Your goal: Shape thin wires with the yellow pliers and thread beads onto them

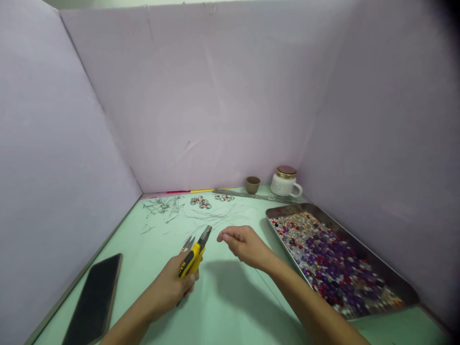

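My left hand (172,282) is wrapped around yellow-and-black pliers (194,256), their metal jaws tilted up and to the right. Just beyond that hand show the pointed blades of small scissors (187,244); whether they are held too or lie on the table I cannot tell. My right hand (244,244) is closed in a pinch, a little right of the plier jaws and apart from them. A thin wire (269,288) trails from beneath it toward the lower right; its end at the fingertips is hidden. Beaded wire pieces (201,202) lie further back.
Short wire scraps (163,206) lie at the back left. A metal tray (359,244) of mixed beads fills the right side. A small brown cup (252,185), a lidded white mug (283,184) and a wire bundle (266,197) stand or lie behind. A phone (95,297) lies front left.
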Motion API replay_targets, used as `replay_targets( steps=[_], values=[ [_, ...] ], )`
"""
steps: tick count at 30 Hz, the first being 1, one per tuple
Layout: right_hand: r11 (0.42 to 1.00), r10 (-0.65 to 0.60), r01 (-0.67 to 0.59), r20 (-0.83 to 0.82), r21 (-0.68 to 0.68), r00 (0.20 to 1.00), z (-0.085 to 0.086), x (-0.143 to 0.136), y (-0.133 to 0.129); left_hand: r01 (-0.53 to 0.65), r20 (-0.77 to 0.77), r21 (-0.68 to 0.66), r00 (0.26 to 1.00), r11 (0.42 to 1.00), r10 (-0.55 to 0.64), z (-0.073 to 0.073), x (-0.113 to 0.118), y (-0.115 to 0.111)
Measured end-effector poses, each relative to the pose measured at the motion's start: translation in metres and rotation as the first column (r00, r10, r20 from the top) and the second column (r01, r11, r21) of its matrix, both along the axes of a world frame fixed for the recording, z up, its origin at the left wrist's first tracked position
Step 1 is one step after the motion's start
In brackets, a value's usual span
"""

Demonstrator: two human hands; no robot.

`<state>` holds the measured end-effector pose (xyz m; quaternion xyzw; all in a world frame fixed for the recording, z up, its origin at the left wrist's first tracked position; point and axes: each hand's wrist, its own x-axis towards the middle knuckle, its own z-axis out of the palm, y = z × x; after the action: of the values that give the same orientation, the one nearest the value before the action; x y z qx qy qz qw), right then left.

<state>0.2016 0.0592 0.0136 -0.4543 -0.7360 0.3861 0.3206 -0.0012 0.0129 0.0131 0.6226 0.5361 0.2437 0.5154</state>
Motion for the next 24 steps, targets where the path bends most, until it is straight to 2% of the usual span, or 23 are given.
replay_targets(
  steps=[2, 5, 7, 9, 11, 13, 14, 16, 18, 20, 21, 22, 24],
  values=[
    [0.999, 0.031, -0.032, -0.069, -0.022, 0.997, 0.001, 0.002, 0.001, 0.087, 0.255, -0.178, 0.966, 0.98, -0.039, 0.006, 0.0, -0.004],
    [0.998, 0.069, -0.07, -0.124, 0.0, 0.99, 0.003, 0.004, 0.0, 0.232, 0.532, -0.304, 0.846, 0.924, -0.038, 0.012, -0.001, -0.011],
    [0.997, 0.077, -0.073, -0.123, 0.039, 0.989, 0.005, 0.003, -0.002, 0.337, 0.641, -0.335, 0.766, 0.88, -0.049, 0.015, -0.003, -0.014],
    [0.995, 0.059, -0.052, -0.086, 0.081, 0.995, 0.009, 0.003, -0.005, 0.37, 0.659, -0.34, 0.75, 0.864, -0.062, 0.017, -0.004, -0.016],
    [0.993, 0.023, -0.021, -0.02, 0.114, 1.0, 0.012, 0.003, -0.008, 0.284, 0.535, -0.301, 0.841, 0.91, -0.085, 0.018, -0.004, -0.015],
    [0.99, -0.022, 0.016, 0.039, 0.137, 0.999, 0.015, 0.001, -0.01, 0.113, 0.233, -0.135, 0.969, 0.984, -0.079, 0.018, -0.004, -0.012],
    [0.989, -0.042, 0.033, 0.062, 0.143, 0.997, 0.017, 0.0, -0.012, 0.043, 0.044, -0.007, 0.998, 0.999, -0.042, 0.017, -0.004, -0.01],
    [0.987, -0.076, 0.061, 0.097, 0.147, 0.992, 0.019, -0.004, -0.016, -0.023, -0.287, 0.232, 0.954, 0.973, 0.091, 0.013, -0.003, -0.007],
    [0.985, -0.102, 0.083, 0.125, 0.15, 0.987, 0.021, -0.009, -0.019, -0.03, -0.496, 0.369, 0.839, 0.929, 0.224, 0.009, -0.001, -0.005],
    [0.984, -0.109, 0.088, 0.136, 0.155, 0.985, 0.021, -0.011, -0.021, -0.03, -0.596, 0.433, 0.741, 0.901, 0.31, 0.006, 0.001, -0.004],
    [0.984, -0.103, 0.082, 0.134, 0.158, 0.986, 0.022, -0.011, -0.021, -0.032, -0.6, 0.447, 0.731, 0.894, 0.326, 0.006, 0.001, -0.004],
    [0.984, -0.095, 0.074, 0.129, 0.163, 0.987, 0.021, -0.011, -0.021, -0.033, -0.575, 0.442, 0.757, 0.897, 0.311, 0.007, 0.0, -0.004],
    [0.984, -0.082, 0.062, 0.111, 0.168, 0.99, 0.02, -0.008, -0.019, -0.03, -0.433, 0.356, 0.88, 0.934, 0.193, 0.011, -0.001, -0.006]
  ],
)
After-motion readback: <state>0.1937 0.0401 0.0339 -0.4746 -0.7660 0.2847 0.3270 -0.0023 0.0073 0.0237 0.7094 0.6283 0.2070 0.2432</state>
